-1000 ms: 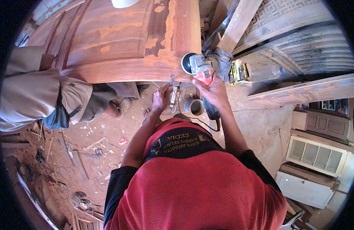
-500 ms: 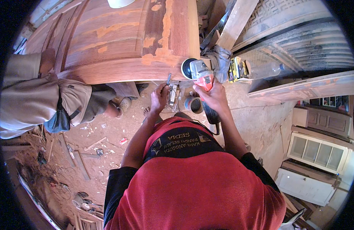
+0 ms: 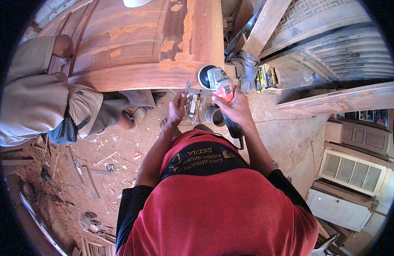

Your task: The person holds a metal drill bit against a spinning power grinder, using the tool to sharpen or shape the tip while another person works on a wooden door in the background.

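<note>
My right hand (image 3: 232, 106) grips the red and grey body of an angle grinder (image 3: 219, 82), whose round sanding disc (image 3: 204, 76) sits at the near corner of a large wooden door panel (image 3: 137, 47). My left hand (image 3: 178, 107) holds a small metal wrench-like tool (image 3: 187, 87) just left of the disc, its tip pointing up toward the panel's edge. The panel lies flat and has pale filler patches along its reddish frame. The grinder's black cord runs down past my right forearm.
Another person in beige clothes (image 3: 39, 102) bends over the panel's left side. A grey cloth (image 3: 244, 68) and a yellow box (image 3: 265, 79) lie to the right of the panel. Wood scraps and tools litter the dirt floor (image 3: 90, 170). White louvred shutters (image 3: 350, 170) stand at right.
Both hands with the grinder and the small tool have shifted slightly upward toward the panel corner. The other person has stayed bent over the panel.
</note>
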A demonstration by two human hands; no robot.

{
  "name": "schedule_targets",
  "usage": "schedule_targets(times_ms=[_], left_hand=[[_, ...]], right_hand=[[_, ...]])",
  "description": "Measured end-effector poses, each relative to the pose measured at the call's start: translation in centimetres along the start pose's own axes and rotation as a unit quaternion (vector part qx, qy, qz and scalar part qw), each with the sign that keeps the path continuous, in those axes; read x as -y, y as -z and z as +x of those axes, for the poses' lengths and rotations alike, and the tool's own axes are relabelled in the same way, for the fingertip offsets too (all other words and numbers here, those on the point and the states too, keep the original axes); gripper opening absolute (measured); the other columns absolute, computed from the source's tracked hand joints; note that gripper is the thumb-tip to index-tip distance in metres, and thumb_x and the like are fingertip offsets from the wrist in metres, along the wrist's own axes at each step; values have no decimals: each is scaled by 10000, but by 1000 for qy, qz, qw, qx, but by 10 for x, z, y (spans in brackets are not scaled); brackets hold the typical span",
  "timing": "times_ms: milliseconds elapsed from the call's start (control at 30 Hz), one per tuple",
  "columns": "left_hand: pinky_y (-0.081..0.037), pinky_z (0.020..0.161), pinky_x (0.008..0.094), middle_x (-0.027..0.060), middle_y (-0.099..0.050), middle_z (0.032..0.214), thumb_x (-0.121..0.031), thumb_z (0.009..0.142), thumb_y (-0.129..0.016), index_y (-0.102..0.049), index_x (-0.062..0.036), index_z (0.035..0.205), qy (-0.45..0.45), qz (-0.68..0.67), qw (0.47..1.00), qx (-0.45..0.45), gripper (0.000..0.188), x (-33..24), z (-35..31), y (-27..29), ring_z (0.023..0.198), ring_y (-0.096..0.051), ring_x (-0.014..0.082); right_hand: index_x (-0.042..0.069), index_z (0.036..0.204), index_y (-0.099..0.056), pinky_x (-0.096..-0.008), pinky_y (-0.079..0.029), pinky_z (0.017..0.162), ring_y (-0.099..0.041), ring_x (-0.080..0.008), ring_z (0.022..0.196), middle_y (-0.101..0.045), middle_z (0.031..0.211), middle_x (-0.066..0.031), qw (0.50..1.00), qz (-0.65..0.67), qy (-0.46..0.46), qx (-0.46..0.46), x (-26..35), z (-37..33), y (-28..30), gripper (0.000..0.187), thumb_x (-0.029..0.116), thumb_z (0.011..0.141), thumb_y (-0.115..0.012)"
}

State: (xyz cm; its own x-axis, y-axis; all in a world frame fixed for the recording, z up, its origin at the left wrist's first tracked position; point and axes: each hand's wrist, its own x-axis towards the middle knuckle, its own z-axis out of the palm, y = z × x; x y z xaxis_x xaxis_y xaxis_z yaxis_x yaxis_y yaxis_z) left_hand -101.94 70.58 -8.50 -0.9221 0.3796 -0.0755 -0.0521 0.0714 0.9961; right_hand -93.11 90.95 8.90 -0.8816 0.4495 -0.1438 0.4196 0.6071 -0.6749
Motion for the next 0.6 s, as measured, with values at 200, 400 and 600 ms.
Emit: schedule_targets(times_ms=[200,400,600], left_hand=[[-443,623,292,10,-579,737,-267,1069,-514,-679,-12,1106,27,10,1000,-2,306,6,1,2,695,-500,95],[-447,620,321,39,-594,724,-281,1065,-518,-688,-30,1058,15,-1,1000,-20,303,13,5,-2,684,-521,117],[-468,640,373,108,-626,730,-285,1052,-531,-700,-46,1056,24,37,999,-32,292,23,6,-2,683,-579,180]], right_hand=[[-58,1116,-596,-470,-573,764,-719,-420,855,-717,905,-248,999,-29,34,-11,10,-2,-11,750,574,759,-785],[-43,1082,-600,-495,-568,752,-718,-416,830,-715,887,-245,997,-67,45,5,23,-4,-12,720,574,760,-784],[-61,1185,-579,-456,-547,869,-699,-403,998,-706,1053,-250,997,-62,-24,47,34,-1,-8,752,531,777,-800]])
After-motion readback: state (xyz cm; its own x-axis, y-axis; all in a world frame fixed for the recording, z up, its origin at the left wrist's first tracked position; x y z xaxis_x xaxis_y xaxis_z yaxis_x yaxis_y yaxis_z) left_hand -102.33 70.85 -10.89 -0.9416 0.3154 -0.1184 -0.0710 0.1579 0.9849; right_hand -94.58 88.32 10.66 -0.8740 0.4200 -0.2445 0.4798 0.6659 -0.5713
